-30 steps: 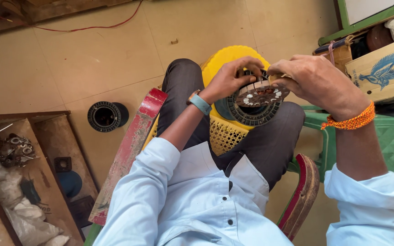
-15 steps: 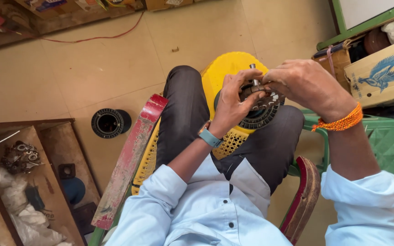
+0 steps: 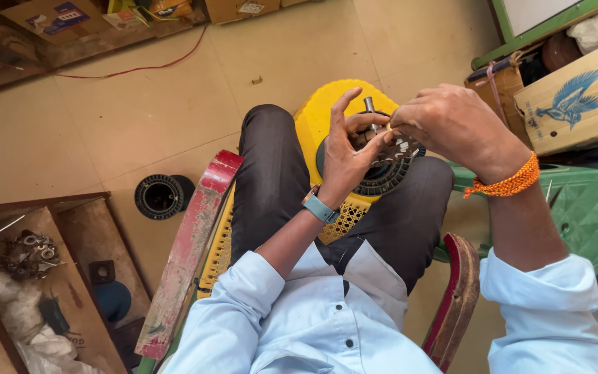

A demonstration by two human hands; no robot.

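Stator on my lap over yellow stool. My left hand fingers spread, resting on it; right hand pinching at top. Half-second ago left hand gripped lower on stator.

Two hands were in view: the left hand and the right hand, both at one round, toothed motor core with one metal shaft at the frame's centre. One yellow plastic stool sat under it. There were two wrist bands: one teal watch strap and one orange thread bracelet. One black wire spool lay on the floor at left. One green plastic stool stood at right. One cardboard box with a blue bird print was at upper right. One red cable ran across the upper left. Two red chair arms flanked the person.
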